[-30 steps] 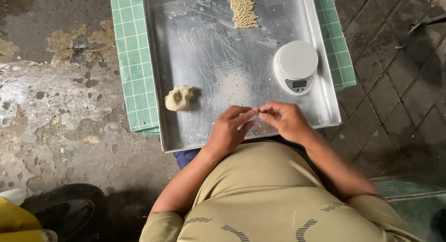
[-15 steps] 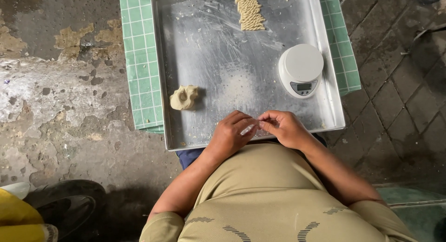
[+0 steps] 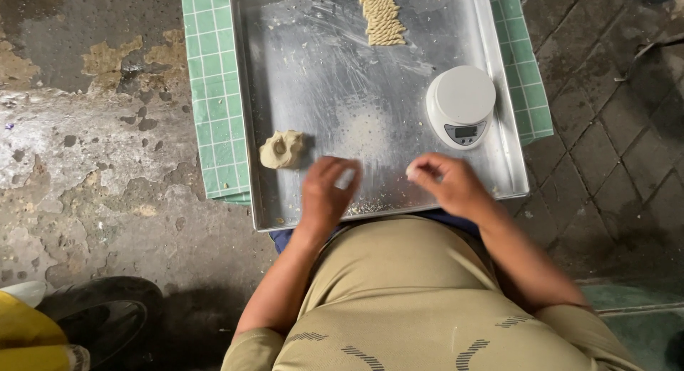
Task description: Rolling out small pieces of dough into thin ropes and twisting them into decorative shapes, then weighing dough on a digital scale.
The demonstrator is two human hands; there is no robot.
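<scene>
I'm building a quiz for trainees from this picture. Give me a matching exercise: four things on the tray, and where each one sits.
Things:
1. dough lump
2. kitchen scale
3. shaped dough pieces
4. left hand

Places:
A. far edge of the metal tray
B. tray's right side
C. tray's left side
D. near edge, beside the right hand

Pairs: 1-C, 2-B, 3-A, 4-D

Both of the person's bare forearms reach forward from the torso to the near edge of the metal tray [image 3: 499,129], set apart from each other. The left hand [image 3: 326,194] lies palm-down over the tray's near rim, fingers curled and pinching a small pale bit of dough. The right hand [image 3: 447,186] hovers beside it to the right, over the same near edge, fingertips [image 3: 415,171] pinched on another small pale piece.
</scene>
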